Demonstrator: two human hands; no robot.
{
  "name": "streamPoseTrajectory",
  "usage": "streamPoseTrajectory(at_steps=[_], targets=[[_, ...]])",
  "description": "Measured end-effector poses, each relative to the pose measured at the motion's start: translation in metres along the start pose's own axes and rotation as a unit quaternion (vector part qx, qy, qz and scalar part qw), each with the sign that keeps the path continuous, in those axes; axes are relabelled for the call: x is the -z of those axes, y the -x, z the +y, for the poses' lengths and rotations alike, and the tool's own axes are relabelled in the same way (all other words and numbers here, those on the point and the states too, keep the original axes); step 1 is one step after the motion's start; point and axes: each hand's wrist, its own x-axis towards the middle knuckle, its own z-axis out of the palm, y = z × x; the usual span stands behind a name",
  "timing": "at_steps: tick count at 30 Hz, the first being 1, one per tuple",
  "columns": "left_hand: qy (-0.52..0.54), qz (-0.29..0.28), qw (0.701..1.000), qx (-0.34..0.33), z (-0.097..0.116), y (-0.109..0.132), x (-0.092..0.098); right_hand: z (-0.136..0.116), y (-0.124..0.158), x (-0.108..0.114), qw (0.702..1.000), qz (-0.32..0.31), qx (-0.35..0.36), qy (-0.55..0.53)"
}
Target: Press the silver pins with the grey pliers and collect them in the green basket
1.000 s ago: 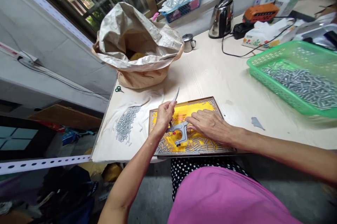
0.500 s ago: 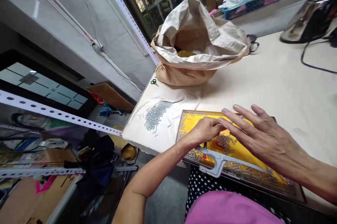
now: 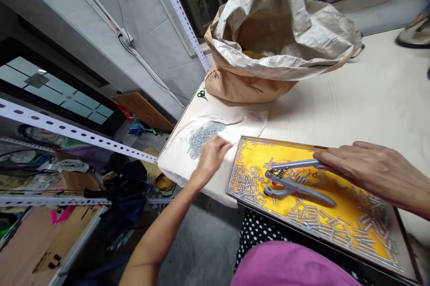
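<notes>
The pliers [image 3: 291, 184], handles apart, are over the tray [image 3: 289, 143] of pins [image 3: 247, 185]; the right hand [image 3: 364, 167] pinches the upper handle's end. The left hand [image 3: 213, 156], fingertips pressed together, is by the loose pile [image 3: 203, 137]; whether it holds anything, I can't tell. A light, steady hold should suit, with the nose clear of pins.
</notes>
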Motion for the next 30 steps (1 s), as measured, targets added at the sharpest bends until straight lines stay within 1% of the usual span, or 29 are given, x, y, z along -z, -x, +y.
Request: streamPoseTrajectory(at_steps=[1, 3, 4, 6, 8, 11, 13, 14, 15, 17, 18, 20, 21, 22, 23, 25, 27, 30], targets=[[-0.072, -0.007, 0.997, 0.023, -0.024, 0.010, 0.008, 0.004, 0.002, -0.001, 1.000, -0.001, 0.021, -0.006], [-0.182, -0.061, 0.979, 0.065, -0.065, 0.032, 0.016, 0.011, 0.007, -0.006, 0.999, 0.002, 0.049, -0.011], [-0.220, -0.083, 0.969, 0.081, -0.081, 0.043, 0.016, 0.013, 0.009, -0.009, 0.999, 0.003, 0.049, -0.010], [-0.277, -0.109, 0.949, 0.099, -0.103, 0.062, 0.009, 0.016, 0.011, -0.015, 0.999, -0.004, 0.047, -0.005], [-0.313, -0.116, 0.938, 0.095, -0.114, 0.071, -0.001, 0.016, 0.011, -0.019, 0.999, -0.028, 0.045, 0.005], [-0.334, -0.109, 0.934, 0.065, -0.124, 0.073, -0.011, 0.013, 0.006, -0.019, 0.995, -0.097, 0.009, 0.022], [-0.326, -0.092, 0.940, 0.049, -0.129, 0.070, -0.013, 0.010, 0.001, -0.016, 0.986, -0.160, -0.031, 0.029], [-0.314, -0.080, 0.945, 0.044, -0.130, 0.068, -0.012, 0.009, -0.001, -0.015, 0.980, -0.193, -0.040, 0.028], [-0.293, -0.063, 0.953, 0.038, -0.129, 0.066, -0.011, 0.009, -0.004, -0.013, 0.975, -0.213, -0.048, 0.032], [-0.222, -0.023, 0.975, 0.027, -0.118, 0.064, -0.011, 0.009, -0.008, -0.012, 0.971, -0.231, -0.045, 0.032], [-0.171, -0.004, 0.985, 0.026, -0.107, 0.063, -0.011, 0.010, -0.009, -0.011, 0.971, -0.233, -0.039, 0.031], [-0.042, 0.014, 0.998, 0.047, -0.073, 0.064, -0.015, 0.012, -0.012, -0.011, 0.971, -0.235, -0.027, 0.030], [0.028, 0.003, 0.997, 0.073, -0.052, 0.064, -0.020, 0.012, -0.014, -0.010, 0.971, -0.234, -0.024, 0.031], [0.103, -0.019, 0.989, 0.108, -0.032, 0.065, -0.027, 0.012, -0.017, -0.009, 0.972, -0.231, -0.019, 0.032], [0.168, -0.050, 0.974, 0.143, -0.012, 0.065, -0.035, 0.011, -0.019, -0.007, 0.973, -0.227, -0.014, 0.030], [0.266, -0.096, 0.939, 0.193, 0.020, 0.063, -0.054, 0.009, -0.025, -0.004, 0.976, -0.215, -0.005, 0.022], [0.313, -0.118, 0.918, 0.214, 0.037, 0.059, -0.074, 0.007, -0.031, -0.001, 0.979, -0.205, 0.000, 0.012], [0.320, -0.126, 0.916, 0.206, 0.041, 0.053, -0.095, 0.006, -0.036, 0.002, 0.978, -0.206, 0.003, -0.001]])
